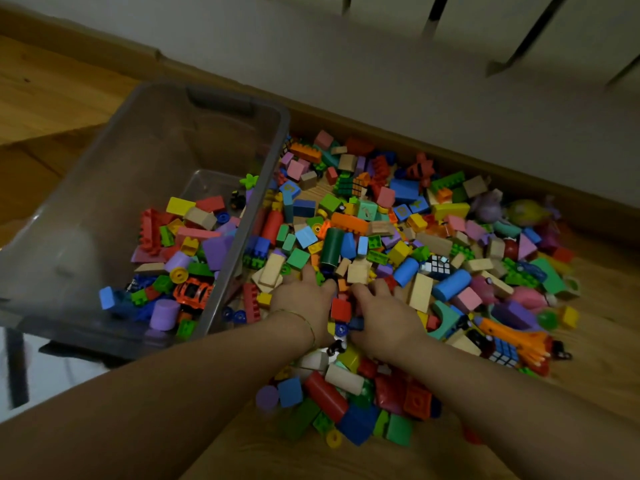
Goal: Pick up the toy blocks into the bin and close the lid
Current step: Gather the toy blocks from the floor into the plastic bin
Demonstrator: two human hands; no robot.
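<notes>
Scene: a person kneels or leans over a wooden floor (588, 341) beside a wall, both forearms reaching into a heap of toy blocks (398, 237).
Bin: the clear plastic bin (273, 140) stands just left of the heap, its near wall touching the blocks; it is open and roughly a third full, with blocks piled at the end nearer the person.
Lid: not clearly in view; a dark flat shape under the bin's near corner might be it, but the light is too poor to say.
Left hand: the left hand (304, 296) lies palm down on the heap, fingers spread and curling into the pieces beside a dark green cylinder (331, 245); it looks to be gathering rather than gripping any one block, so what it holds I cannot tell.
Right hand: the right hand (384, 313) is just beside the left, fingers bent over a red block (341, 309) and pale wooden pieces; likewise scooping, its grasp unclear.
Progress: early; most of the blocks are on the floor.
Risk, spill: a two-handed scoop of loose, mixed shapes may shed pieces on the way over the bin's rim, since round ones roll and small ones slip between fingers.
Risk, bin: a loaded forearm could knock the light bin wall and shove it away.
Risk, lid: uneven piling at one end may later keep the lid from seating.
</notes>
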